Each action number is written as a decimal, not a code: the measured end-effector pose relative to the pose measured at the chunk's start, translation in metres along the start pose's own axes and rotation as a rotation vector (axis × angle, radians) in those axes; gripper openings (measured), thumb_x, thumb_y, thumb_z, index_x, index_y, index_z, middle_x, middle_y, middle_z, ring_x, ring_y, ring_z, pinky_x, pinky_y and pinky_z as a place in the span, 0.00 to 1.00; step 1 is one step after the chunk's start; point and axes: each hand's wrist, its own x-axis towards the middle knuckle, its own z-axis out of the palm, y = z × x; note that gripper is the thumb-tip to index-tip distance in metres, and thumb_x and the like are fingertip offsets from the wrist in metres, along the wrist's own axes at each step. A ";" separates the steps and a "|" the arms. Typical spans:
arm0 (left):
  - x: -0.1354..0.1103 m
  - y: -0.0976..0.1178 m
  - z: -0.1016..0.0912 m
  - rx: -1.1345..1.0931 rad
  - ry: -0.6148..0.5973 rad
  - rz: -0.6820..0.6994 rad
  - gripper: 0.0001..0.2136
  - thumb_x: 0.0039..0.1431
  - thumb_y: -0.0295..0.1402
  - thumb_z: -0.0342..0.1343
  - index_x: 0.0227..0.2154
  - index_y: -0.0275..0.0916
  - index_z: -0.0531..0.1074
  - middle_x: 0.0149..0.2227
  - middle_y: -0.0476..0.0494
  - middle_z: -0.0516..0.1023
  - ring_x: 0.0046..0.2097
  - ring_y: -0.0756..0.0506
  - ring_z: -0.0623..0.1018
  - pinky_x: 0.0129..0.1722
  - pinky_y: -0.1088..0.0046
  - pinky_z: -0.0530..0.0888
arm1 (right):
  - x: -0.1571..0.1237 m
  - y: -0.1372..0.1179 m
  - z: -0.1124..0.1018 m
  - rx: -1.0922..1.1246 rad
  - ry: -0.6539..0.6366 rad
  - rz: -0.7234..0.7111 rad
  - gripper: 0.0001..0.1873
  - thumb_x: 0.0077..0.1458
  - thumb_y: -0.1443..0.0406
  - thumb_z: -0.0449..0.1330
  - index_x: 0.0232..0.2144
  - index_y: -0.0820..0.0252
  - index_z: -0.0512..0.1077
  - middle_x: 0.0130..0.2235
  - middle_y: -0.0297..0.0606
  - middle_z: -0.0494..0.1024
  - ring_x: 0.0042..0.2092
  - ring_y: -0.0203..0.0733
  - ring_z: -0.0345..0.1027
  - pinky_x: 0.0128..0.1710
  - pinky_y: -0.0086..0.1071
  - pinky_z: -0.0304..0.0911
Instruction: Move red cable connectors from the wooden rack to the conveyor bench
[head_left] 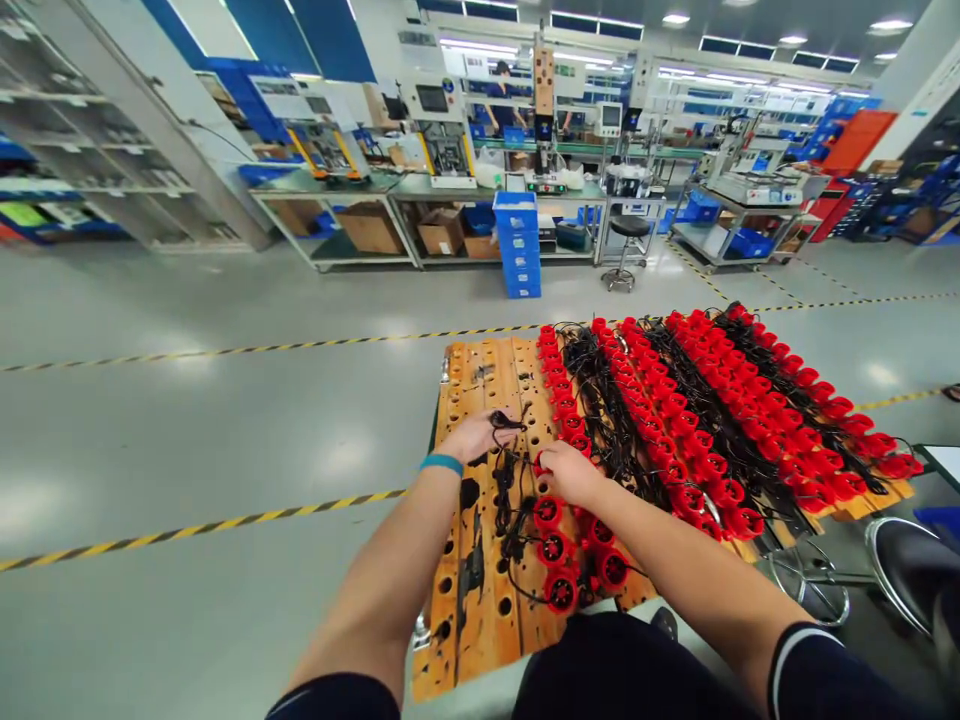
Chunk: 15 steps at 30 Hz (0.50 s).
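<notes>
- Fingers [491,425] of the left hand [474,436] pinch a thin black wire [508,422] just above the wooden board [469,600].
- Right hand [568,472] curls down on a red round part [541,468]; I cannot tell how tight.
- Wire looks soft, bendy and light. It is best held near its end.
- Red parts [553,548] look like hard, smooth plastic. They sit in round holes below and to the right of the fingers.
- Board is flat, rough and orange-brown.

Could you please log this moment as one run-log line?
left hand: pinching black cable | right hand: on red part | base: wooden board with holes
</notes>
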 end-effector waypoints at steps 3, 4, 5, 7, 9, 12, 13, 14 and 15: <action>-0.007 -0.035 -0.012 -0.042 0.019 -0.017 0.15 0.64 0.33 0.53 0.46 0.25 0.75 0.44 0.26 0.83 0.47 0.37 0.83 0.53 0.56 0.79 | 0.004 0.008 0.031 -0.043 -0.124 -0.003 0.12 0.53 0.73 0.71 0.28 0.60 0.71 0.39 0.39 0.76 0.43 0.44 0.71 0.47 0.35 0.68; -0.007 -0.043 -0.012 -0.039 0.025 -0.023 0.16 0.65 0.35 0.53 0.46 0.24 0.75 0.46 0.25 0.82 0.49 0.36 0.83 0.53 0.55 0.79 | 0.004 0.010 0.036 -0.058 -0.157 -0.005 0.11 0.53 0.72 0.70 0.28 0.61 0.71 0.39 0.39 0.76 0.43 0.44 0.71 0.47 0.35 0.68; -0.006 -0.050 -0.011 -0.025 0.032 -0.030 0.17 0.65 0.36 0.54 0.46 0.24 0.75 0.47 0.24 0.82 0.50 0.35 0.82 0.53 0.54 0.79 | 0.003 0.011 0.039 -0.075 -0.185 -0.006 0.10 0.54 0.72 0.70 0.29 0.61 0.72 0.40 0.40 0.76 0.43 0.44 0.71 0.47 0.34 0.68; -0.002 -0.059 -0.006 0.032 0.062 -0.034 0.17 0.61 0.34 0.60 0.48 0.26 0.75 0.52 0.24 0.80 0.52 0.33 0.81 0.54 0.53 0.78 | 0.001 0.012 0.039 -0.107 -0.232 -0.008 0.07 0.55 0.73 0.68 0.30 0.62 0.73 0.41 0.41 0.77 0.44 0.44 0.72 0.47 0.34 0.68; 0.001 -0.064 -0.001 0.119 0.111 -0.011 0.19 0.55 0.28 0.65 0.50 0.28 0.75 0.56 0.26 0.77 0.57 0.32 0.78 0.60 0.54 0.74 | 0.002 0.012 0.036 -0.132 -0.272 -0.016 0.05 0.56 0.74 0.66 0.30 0.63 0.74 0.41 0.43 0.77 0.44 0.44 0.72 0.47 0.34 0.68; -0.002 -0.067 0.002 0.261 0.177 0.046 0.19 0.52 0.22 0.67 0.49 0.31 0.77 0.58 0.29 0.76 0.63 0.34 0.71 0.68 0.55 0.64 | 0.008 0.008 0.030 -0.158 -0.316 -0.038 0.04 0.57 0.74 0.64 0.31 0.64 0.76 0.41 0.45 0.78 0.43 0.45 0.74 0.46 0.35 0.69; -0.006 -0.065 0.004 0.301 0.184 0.061 0.17 0.54 0.22 0.67 0.47 0.31 0.77 0.56 0.30 0.77 0.63 0.35 0.72 0.69 0.54 0.63 | 0.011 0.004 0.028 -0.168 -0.323 -0.041 0.04 0.57 0.75 0.63 0.32 0.65 0.77 0.41 0.47 0.78 0.42 0.46 0.74 0.46 0.36 0.70; -0.009 -0.062 0.007 0.336 0.181 0.075 0.14 0.57 0.25 0.66 0.46 0.32 0.77 0.54 0.32 0.78 0.61 0.36 0.73 0.68 0.52 0.64 | 0.013 -0.002 0.024 -0.179 -0.327 -0.040 0.05 0.57 0.76 0.62 0.32 0.65 0.77 0.42 0.49 0.79 0.42 0.47 0.75 0.45 0.36 0.70; -0.011 -0.058 0.014 0.362 0.167 0.095 0.12 0.60 0.28 0.65 0.46 0.33 0.77 0.53 0.34 0.78 0.59 0.37 0.75 0.66 0.50 0.67 | 0.012 -0.010 0.020 -0.189 -0.329 -0.033 0.07 0.57 0.76 0.61 0.32 0.66 0.77 0.42 0.50 0.79 0.43 0.48 0.75 0.45 0.37 0.70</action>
